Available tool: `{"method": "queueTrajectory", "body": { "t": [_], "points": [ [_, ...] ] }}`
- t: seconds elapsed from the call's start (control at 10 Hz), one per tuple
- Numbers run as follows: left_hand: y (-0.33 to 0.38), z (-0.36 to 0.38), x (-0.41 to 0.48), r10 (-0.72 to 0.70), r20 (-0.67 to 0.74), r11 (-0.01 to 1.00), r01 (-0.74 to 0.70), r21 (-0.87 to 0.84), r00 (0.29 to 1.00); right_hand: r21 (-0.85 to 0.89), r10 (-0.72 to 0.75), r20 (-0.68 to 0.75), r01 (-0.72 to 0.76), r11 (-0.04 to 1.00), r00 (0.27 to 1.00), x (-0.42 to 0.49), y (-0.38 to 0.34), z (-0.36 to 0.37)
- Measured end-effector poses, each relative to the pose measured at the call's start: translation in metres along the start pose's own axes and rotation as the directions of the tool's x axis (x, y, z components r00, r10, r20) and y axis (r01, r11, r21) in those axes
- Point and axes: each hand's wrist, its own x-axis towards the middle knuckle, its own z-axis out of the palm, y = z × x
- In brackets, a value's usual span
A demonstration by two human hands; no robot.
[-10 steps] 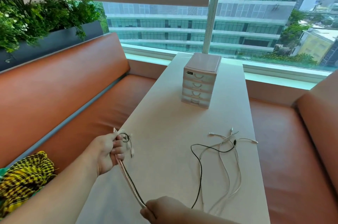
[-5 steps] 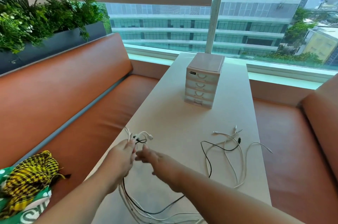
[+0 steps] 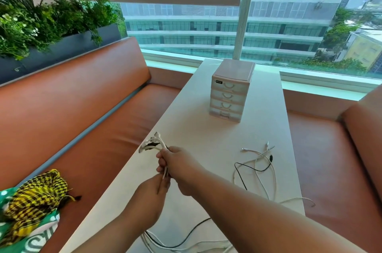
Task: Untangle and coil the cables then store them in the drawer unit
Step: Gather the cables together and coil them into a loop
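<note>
1. So far the job looks barely begun: both hands work one bundle of cables (image 3: 154, 145) near the left edge of the desk (image 3: 202, 132), and nothing looks stored yet.
2. The right hand (image 3: 177, 168) has its grip pressed together around the white and black strands, with the plug ends sticking up and fanning out above the fist.
3. The left hand (image 3: 152, 192) sits just below it, its fingers pinched on the same strands where they run down toward the near edge.
4. Below the hands, slack from the bundle loops over the near end of the desk; how far it hangs past the edge is out of view.
5. A second loose tangle (image 3: 258, 168) of white leads with one black lead lies spread on the right side of the desk, uncoiled, with one white end trailing over the right edge.
6. The drawer unit (image 3: 231, 91) stands upright at the far end by the window, well apart from both hands, and all four drawers appear closed.
7. By my judgement, what is left is separating, coiling each cable, opening a drawer and stowing.
8. Bare desk lies between the hands and the drawer unit, so the reach forward is unobstructed; orange benches (image 3: 82, 108) flank both long sides, so cable sliding off would drop onto a seat.
</note>
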Motion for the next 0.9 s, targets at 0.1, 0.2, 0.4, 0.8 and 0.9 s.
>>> {"method": "queueTrajectory", "body": {
  "t": [0.1, 0.2, 0.4, 0.8, 0.9],
  "points": [
    [-0.005, 0.000, -0.002, 0.002, 0.022, 1.000, -0.002, 0.009, 1.000, 0.041, 0.005, 0.002, -0.005, 0.999, 1.000, -0.001, -0.001, 0.004],
    [-0.009, 0.003, -0.008, 0.002, 0.062, 1.000, -0.003, 0.015, 0.998, 0.121, 0.011, -0.015, -0.009, 0.993, 1.000, 0.000, -0.004, 0.003],
    [-0.016, 0.004, -0.020, 0.029, 0.111, 0.998, -0.035, 0.050, 0.993, 0.214, 0.019, -0.005, -0.017, 0.977, 1.000, -0.004, -0.008, 0.004],
    [-0.083, 0.004, 0.003, -0.190, 0.279, 0.874, 0.291, -0.390, 0.941, -0.028, -0.008, 0.019, 0.008, 1.000, 1.000, -0.010, 0.005, 0.010],
    [-0.043, -0.012, -0.007, -0.207, 0.275, 0.768, 0.330, -0.549, 0.939, -0.146, -0.048, 0.046, 0.055, 0.988, 0.998, -0.012, 0.017, 0.015]
  ]
}}
